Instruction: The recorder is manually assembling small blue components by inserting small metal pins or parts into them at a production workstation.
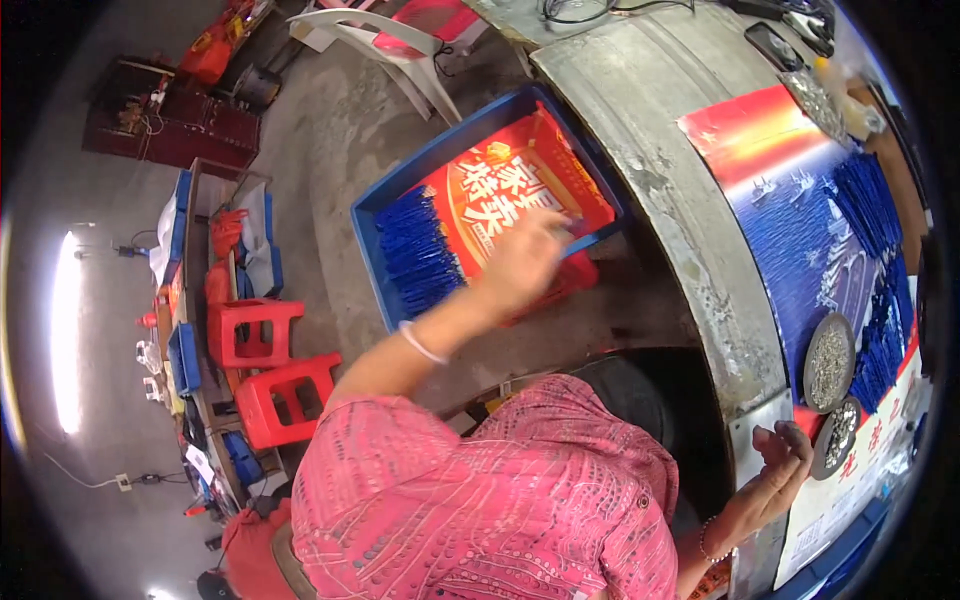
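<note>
My left hand reaches out over a blue plastic tray. It is smeared by motion, with a small dark patch at its fingertips, and I cannot make out whether it holds anything. A red and yellow printed sheet lines the tray. Many thin blue sticks lie side by side at its left end. My right hand hovers by the workbench edge, fingers loosely curled and apart, with nothing visible in them. Beside it are a round dish of small metallic pieces and a smaller dish.
More blue sticks lie in piles on a blue printed sheet across the grey workbench. Under the tray shows a red stool. Red plastic stools and a white chair stand on the floor. A phone lies far right.
</note>
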{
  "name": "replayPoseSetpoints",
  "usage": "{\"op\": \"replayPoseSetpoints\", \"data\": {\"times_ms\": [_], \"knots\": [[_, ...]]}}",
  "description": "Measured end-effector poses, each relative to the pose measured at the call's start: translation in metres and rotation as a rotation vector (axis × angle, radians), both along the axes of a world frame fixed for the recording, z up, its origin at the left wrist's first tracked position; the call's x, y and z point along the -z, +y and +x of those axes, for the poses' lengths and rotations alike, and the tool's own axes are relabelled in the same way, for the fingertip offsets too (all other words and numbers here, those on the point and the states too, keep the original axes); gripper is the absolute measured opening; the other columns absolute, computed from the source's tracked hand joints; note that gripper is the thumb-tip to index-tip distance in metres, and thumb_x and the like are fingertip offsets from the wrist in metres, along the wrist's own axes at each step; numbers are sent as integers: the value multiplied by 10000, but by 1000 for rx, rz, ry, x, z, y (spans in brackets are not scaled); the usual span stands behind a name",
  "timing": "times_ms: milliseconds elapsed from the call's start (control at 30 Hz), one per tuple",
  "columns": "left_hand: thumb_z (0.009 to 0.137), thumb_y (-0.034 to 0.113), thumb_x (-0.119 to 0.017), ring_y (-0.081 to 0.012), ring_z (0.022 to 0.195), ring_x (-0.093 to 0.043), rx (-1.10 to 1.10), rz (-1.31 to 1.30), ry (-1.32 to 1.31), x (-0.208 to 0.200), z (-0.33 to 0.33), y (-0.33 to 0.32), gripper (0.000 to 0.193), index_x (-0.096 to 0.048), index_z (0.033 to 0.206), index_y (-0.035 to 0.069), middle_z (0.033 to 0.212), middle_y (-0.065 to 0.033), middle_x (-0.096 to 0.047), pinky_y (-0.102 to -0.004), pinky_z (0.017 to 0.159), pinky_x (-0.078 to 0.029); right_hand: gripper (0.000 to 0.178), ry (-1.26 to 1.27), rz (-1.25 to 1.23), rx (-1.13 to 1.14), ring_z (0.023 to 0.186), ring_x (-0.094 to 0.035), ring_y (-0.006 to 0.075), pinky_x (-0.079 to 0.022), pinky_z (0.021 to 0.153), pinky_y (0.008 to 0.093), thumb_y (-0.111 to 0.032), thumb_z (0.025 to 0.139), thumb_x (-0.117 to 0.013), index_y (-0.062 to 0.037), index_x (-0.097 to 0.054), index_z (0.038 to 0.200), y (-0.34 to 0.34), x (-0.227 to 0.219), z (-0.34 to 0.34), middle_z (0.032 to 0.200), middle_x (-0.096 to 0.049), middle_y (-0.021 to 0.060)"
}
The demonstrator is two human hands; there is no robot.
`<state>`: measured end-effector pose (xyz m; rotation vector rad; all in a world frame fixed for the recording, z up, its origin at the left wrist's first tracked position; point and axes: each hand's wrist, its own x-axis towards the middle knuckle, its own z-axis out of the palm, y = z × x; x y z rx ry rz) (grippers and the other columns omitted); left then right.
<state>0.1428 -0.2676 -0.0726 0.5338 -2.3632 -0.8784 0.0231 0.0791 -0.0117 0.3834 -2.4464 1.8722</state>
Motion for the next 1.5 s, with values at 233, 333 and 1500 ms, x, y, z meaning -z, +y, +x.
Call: {"op": "replayPoseSetpoints", "data": {"times_ms": [233,333,1500], "knots": [[818,110,-595,-326,843,-593,-269,-386,-388,58,133,-177,110,-610,897,36,874,-137,-595,-387,724,-471,239,15,211,-431,825,-541,184,-438,763,272,-151,972,-357,34,-508,970,-28,-9,6,929,-531,108],[805,125,-605,-318,837,-598,-260,-411,-436,72,156,-192,97,-631,875,62,842,-120,-602,-405,706,-475,210,-18,189,-445,797,-527,244,-431,721,306,-127,932,-417,50,-527,900,-38,-19,13,859,-526,143],[772,113,-611,-290,840,-565,743,-562,139,-27,-394,160,142,-617,907,69,850,-96,-580,-400,705,-434,46,251,24,285,633,-567,198,-461,563,274,-25,811,-537,16,-540,830,90,24,23,762,-577,136]]}}
